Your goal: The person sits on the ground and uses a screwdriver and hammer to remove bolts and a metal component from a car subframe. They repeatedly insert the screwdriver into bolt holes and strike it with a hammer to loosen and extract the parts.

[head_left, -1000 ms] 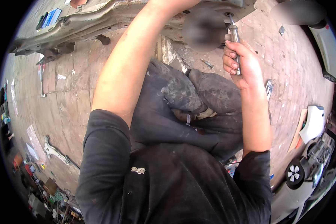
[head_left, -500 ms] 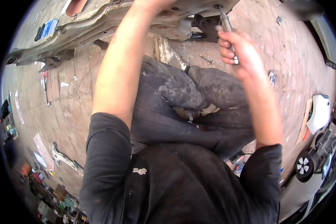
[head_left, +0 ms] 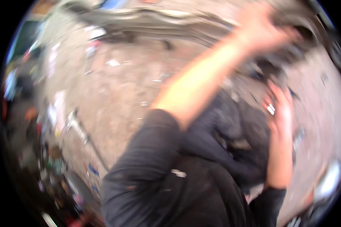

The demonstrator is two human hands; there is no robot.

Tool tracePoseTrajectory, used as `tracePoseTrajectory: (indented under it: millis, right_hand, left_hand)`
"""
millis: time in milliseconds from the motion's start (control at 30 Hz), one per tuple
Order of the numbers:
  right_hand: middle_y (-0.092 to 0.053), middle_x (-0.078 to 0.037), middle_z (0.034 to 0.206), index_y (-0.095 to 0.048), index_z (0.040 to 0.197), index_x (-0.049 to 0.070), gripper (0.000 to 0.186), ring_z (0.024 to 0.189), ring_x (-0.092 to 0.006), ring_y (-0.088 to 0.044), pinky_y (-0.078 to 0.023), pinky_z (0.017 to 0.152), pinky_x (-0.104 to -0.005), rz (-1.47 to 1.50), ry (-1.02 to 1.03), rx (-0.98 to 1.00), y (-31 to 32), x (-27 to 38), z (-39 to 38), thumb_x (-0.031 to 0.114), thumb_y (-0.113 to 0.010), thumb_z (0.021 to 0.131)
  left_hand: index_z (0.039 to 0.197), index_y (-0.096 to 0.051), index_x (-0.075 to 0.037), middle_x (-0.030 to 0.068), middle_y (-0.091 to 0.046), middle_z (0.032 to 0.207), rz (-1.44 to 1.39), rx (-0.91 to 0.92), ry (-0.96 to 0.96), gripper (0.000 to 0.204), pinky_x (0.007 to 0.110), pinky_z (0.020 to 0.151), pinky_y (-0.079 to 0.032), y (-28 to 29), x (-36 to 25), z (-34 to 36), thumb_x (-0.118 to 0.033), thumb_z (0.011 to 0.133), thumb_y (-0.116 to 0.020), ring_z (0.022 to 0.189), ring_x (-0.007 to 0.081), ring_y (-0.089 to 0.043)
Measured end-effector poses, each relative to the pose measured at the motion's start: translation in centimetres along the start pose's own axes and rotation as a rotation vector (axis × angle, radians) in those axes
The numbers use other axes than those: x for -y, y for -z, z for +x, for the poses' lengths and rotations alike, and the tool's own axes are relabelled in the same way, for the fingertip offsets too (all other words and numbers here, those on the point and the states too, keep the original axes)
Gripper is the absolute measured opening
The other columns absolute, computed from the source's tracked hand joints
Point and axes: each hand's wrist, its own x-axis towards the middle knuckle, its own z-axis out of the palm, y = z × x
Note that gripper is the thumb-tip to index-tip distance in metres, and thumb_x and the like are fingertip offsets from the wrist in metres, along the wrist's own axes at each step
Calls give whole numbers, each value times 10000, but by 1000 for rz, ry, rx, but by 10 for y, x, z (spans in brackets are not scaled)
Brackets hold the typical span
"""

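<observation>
A long, pale, dirty metal car subframe lies across the far side. My left hand reaches over its right part; motion blur smears the fingers, so whether they grip it cannot be told. Nearer and lower, my right hand is closed around a metal wrench. A shiny bit of the wrench shows at the fingers, while most of it is hidden or blurred. The dark right end of the subframe is just beyond that hand.
My dark-trousered legs are folded on the paved floor below the subframe. To the left lie a metal control arm and a pale strip. Mixed clutter fills the far left. A white panel lies at the lower right.
The view has swung left, shifting the scene rightward and blurring it. My left hand, earlier at the top edge, now shows over the subframe. My right hand still holds the wrench.
</observation>
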Motion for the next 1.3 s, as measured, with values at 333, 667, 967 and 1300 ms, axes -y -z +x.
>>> tracePoseTrajectory:
  millis: [333,667,967,1300]
  right_hand:
    - [-445,49,773,-601,1180,56,237,576,-47,-400,-318,473,-207,-10,17,34,34,-19,25,178,-613,978]
    - [-430,42,718,-566,1120,80,179,534,-46,-396,-305,422,-210,-42,45,111,39,-14,34,181,-602,978]
    - [-417,18,689,-488,1093,100,131,489,-91,-415,-342,410,-245,-92,-48,82,51,-24,-15,109,-541,974]
    - [-451,6,683,-489,1020,100,107,478,-98,-423,-355,406,-255,-180,-51,125,81,-27,-42,129,-574,961]
  left_hand:
    - [832,-663,3,224,-686,877,182,-165,52,522,481,755,-530,-9,17,-4,-401,592,-890,862,414,-664]
    - [929,-652,-28,205,-651,927,161,-152,36,524,483,804,-496,-5,15,0,-410,642,-867,932,404,-621]
    - [996,-670,17,224,-703,945,54,-104,65,512,446,801,-536,5,-8,-9,-339,685,-864,916,405,-675]
    - [1086,-643,63,126,-754,985,-162,-78,12,443,308,858,-562,-1,13,-2,-170,783,-866,940,111,-684]
